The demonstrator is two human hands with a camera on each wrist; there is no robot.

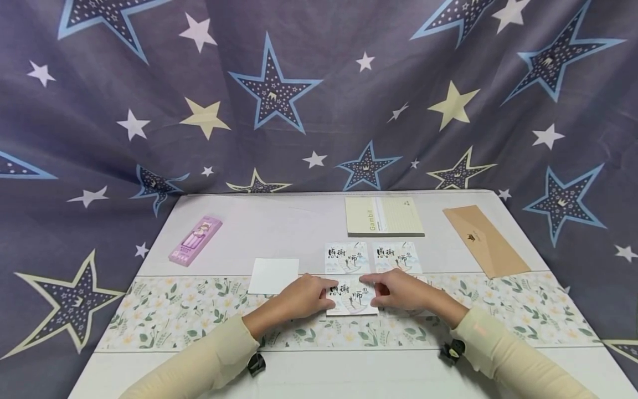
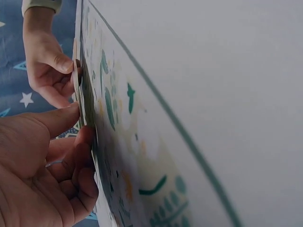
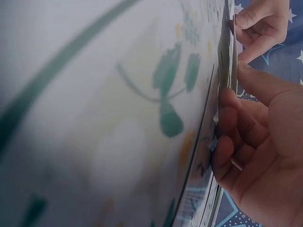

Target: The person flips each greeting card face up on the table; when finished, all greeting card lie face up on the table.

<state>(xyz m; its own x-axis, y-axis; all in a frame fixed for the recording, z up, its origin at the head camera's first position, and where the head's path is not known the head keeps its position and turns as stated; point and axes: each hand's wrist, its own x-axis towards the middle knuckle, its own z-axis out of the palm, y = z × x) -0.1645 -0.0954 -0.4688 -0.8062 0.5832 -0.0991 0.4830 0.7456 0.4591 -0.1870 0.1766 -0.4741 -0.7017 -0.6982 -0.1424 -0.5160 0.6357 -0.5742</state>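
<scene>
A small printed card point(image 1: 353, 302) with black calligraphy lies on the floral strip point(image 1: 174, 310) at the table's middle front. My left hand point(image 1: 333, 292) pinches its left edge and my right hand point(image 1: 370, 289) pinches its right edge. The left wrist view shows the left hand point(image 2: 78, 123) with thumb above and fingers below the card's edge point(image 2: 81, 101), the other hand beyond it. The right wrist view shows the right hand point(image 3: 232, 85) gripping the card's edge point(image 3: 227, 56) the same way. Two matching cards point(image 1: 346, 257) point(image 1: 397, 256) lie just behind.
A blank white card point(image 1: 273, 275) lies left of the hands. A pink box point(image 1: 195, 240) sits at the left, a pale green notebook point(image 1: 384, 216) at the back, a brown envelope point(image 1: 485, 240) at the right. A star-patterned cloth hangs behind the white table point(image 1: 279, 221).
</scene>
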